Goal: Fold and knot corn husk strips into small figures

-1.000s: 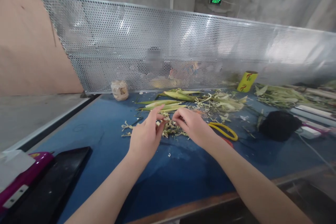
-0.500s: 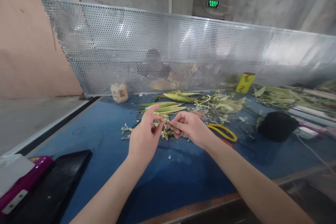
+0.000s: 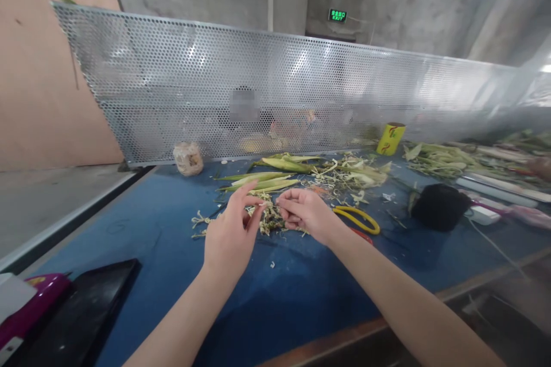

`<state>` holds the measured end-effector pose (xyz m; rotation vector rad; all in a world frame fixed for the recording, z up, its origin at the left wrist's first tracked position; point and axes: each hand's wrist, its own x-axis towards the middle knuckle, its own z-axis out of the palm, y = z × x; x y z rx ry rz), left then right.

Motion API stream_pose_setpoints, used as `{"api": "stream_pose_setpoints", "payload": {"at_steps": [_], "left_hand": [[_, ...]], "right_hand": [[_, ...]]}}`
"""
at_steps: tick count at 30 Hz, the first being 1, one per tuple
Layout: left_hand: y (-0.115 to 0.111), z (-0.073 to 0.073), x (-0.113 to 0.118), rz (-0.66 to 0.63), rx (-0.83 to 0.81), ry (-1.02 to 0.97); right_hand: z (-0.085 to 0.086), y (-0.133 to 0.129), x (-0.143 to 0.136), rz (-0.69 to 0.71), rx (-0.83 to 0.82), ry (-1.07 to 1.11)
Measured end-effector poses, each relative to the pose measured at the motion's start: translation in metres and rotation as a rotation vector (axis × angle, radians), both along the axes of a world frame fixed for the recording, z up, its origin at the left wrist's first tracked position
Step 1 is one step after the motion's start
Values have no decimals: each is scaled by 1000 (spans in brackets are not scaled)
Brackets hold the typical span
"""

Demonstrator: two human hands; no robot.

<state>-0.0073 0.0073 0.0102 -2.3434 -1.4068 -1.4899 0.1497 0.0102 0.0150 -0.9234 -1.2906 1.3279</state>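
Note:
Both hands are over the blue table (image 3: 172, 264), near its middle. My left hand (image 3: 232, 229) pinches something small and pale between thumb and forefinger, too small to name. Facing it, my right hand (image 3: 306, 213) has its fingertips pressed together, and what they hold is hidden. A narrow gap separates the two pinches. Beneath and behind them lies a heap of small pale green pieces (image 3: 269, 221). Long green husk-like leaves (image 3: 262, 182) lie just beyond my hands. Yellow-handled scissors (image 3: 357, 219) rest to the right of my right hand.
A wrapped roll (image 3: 188, 159) and a yellow cylinder (image 3: 391, 139) stand by the perforated metal screen (image 3: 224, 69). A black bundle (image 3: 439, 206) and more leaves (image 3: 443, 160) lie right. At the lower left are a black tray (image 3: 81, 309) and a purple device (image 3: 41, 304). Someone shows behind the screen.
My hands have drawn slightly apart, leaving a gap between the fingertips. The camera view has shifted a little, so the surroundings sit farther left and mostly lower.

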Motion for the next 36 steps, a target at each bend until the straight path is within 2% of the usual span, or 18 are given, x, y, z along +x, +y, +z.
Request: {"api": "stream_pose_setpoints", "payload": {"at_steps": [6,8,10,14,19,23,25,29,32,36], "left_hand": [[0,3,1,41,-117,13],[1,2,1,22,-128,17],[2,1,1,-15,-136,21],[2,0,2,-81,-152,20],[0,1,1,-128,-189,-34],[-1,3,0,-121,-185,-51],[-2,4,0,-89,-170,-59],[-2,6,-1,-62,-118,-144],[-3,6,0,-73,-100,-205],[-6,7,2,-19,-65,-283]], "right_hand": [[3,-7,3,-367,587,-632],[4,-8,4,-438,737,-768],[4,-8,4,-440,821,-810],[1,-3,6,-381,825,-757],[-4,9,10,-401,646,-673],[-5,12,12,-322,564,-686],[-3,9,11,-375,613,-654],[4,-5,7,-618,826,-661],[5,-14,1,-593,903,-742],[1,-17,-6,-551,875,-787]]}}
